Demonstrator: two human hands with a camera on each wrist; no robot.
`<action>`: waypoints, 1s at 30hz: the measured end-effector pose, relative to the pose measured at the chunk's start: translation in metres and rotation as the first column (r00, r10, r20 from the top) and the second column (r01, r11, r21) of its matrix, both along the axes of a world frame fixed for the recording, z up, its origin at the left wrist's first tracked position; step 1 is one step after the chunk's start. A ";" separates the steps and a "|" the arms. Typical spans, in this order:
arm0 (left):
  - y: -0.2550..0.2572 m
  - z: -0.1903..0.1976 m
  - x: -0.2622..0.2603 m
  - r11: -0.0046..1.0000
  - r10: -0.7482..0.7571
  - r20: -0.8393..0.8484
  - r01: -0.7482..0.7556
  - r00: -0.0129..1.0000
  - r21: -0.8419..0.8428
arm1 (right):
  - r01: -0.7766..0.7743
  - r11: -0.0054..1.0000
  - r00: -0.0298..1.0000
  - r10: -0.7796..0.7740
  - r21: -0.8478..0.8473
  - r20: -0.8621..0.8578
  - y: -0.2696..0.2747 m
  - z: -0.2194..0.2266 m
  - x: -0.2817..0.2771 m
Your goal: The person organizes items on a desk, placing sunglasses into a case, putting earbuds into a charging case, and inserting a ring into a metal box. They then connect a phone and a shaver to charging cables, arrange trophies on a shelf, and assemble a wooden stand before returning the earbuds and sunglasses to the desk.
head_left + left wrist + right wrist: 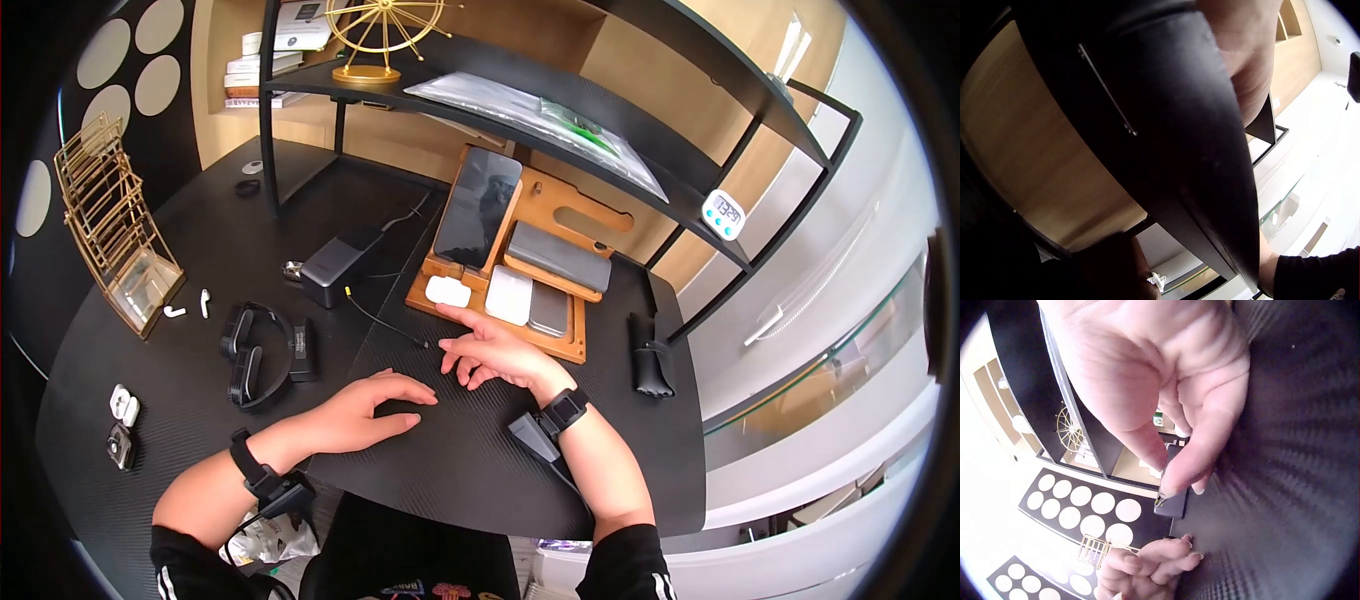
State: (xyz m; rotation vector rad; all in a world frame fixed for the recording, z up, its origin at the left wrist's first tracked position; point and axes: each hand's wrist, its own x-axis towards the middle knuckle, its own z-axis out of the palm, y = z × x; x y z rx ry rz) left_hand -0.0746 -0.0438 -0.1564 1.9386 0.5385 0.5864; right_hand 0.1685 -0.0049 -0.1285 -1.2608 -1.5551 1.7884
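Observation:
My right hand (pixel 505 355) is over the desk in front of a wooden desk organizer (pixel 570 345), holding nothing. Its index finger reaches out, the tip right at the lower edge of a small white case (pixel 448 291), while the other fingers bend loosely. Near its thumb lies the end of a thin black cable (pixel 390 322) with a yellow tip at its far end. Palm down, my left hand (pixel 365 412) rests on the desk with relaxed fingers, also empty. In the right wrist view the right hand (pixel 1179 381) hangs above the left hand (pixel 1147 569).
The organizer bears a phone (pixel 482 205), a grey slab (pixel 560 258), a white block (pixel 509 294) and a grey block (pixel 548 308). Left are a black charger block (pixel 340 265), a black headband device (pixel 240 360), loose earbuds (pixel 206 303) and a gold rack (pixel 115 220). A black shelf (pixel 540 110) overhangs the back.

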 end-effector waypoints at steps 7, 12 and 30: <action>-0.002 0.005 0.002 1.000 0.000 0.017 0.000 1.000 -0.003 | 0.045 0.998 0.999 -0.044 0.050 -0.026 -0.004 -0.006 0.000; -0.002 0.005 0.001 0.999 -0.005 0.034 0.006 0.999 -0.040 | 0.052 0.997 0.999 -0.053 0.051 0.011 -0.006 -0.010 0.000; 0.016 0.102 -0.160 0.368 0.919 -0.392 -0.458 0.044 0.810 | 0.059 0.994 0.998 -0.060 0.096 0.015 -0.012 -0.009 -0.001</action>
